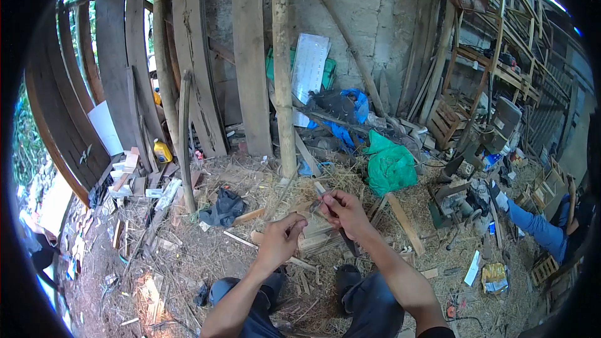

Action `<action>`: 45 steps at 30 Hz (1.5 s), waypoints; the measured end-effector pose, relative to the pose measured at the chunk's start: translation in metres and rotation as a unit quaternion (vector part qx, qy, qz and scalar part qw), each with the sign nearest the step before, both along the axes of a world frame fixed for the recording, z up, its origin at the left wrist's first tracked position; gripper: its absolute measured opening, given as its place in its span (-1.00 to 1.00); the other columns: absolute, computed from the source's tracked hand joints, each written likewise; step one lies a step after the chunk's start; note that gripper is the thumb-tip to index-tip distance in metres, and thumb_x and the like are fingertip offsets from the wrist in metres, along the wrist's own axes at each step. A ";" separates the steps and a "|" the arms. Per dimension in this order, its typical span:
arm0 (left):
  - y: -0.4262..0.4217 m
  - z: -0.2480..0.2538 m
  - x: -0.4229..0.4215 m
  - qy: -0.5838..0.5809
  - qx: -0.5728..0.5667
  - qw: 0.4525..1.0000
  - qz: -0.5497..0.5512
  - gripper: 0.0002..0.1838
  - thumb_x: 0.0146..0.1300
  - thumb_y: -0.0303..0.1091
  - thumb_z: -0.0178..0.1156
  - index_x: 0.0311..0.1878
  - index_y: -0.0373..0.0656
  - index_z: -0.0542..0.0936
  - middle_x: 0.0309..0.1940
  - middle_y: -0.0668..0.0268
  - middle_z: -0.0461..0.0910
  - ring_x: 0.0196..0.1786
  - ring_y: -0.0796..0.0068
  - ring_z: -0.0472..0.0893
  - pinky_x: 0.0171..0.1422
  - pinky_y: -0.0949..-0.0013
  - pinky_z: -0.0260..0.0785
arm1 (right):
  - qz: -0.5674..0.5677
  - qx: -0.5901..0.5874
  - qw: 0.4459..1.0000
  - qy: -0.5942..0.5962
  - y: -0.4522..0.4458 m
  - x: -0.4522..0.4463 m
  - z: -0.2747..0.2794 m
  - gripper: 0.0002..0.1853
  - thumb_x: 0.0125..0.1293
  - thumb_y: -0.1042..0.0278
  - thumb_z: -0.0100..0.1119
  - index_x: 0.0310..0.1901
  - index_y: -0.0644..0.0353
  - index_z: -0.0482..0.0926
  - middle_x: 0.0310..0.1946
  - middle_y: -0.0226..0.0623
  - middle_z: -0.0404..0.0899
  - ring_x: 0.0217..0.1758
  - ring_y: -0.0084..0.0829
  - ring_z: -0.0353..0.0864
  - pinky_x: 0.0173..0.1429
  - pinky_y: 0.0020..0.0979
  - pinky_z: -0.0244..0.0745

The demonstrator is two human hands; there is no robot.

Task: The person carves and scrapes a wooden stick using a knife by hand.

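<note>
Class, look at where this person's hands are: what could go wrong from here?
A slip might hurt the left hand: it is close to the right hand, which grips a slim dark object whose edge I cannot make out. Also, a loose plank lies ahead and to the right, and might trip anyone stepping forward.

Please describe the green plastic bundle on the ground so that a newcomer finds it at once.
Start from the grey block wall and look down. Beyond the right hand and slightly to the right lies the crumpled green plastic bundle. Its solid bright green sets it apart from the blue plastic behind it.
</note>
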State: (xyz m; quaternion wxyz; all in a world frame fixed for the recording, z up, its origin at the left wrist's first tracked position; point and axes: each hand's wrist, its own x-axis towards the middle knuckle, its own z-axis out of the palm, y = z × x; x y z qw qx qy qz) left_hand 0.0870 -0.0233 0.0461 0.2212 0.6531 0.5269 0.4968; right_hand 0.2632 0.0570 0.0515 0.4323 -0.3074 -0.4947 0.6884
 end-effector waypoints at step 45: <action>0.023 -0.015 -0.034 -0.221 -0.164 0.960 -0.045 -0.83 0.34 -0.35 0.08 -0.20 -0.27 0.55 -0.50 0.34 0.53 -0.40 0.71 0.43 -0.30 0.52 0.27 | -0.175 -0.013 0.985 0.001 0.038 0.054 -0.024 -0.81 0.41 0.35 -0.04 -0.05 0.23 0.45 -0.47 -0.45 0.44 -0.68 -0.69 0.18 -0.63 -0.59 0.07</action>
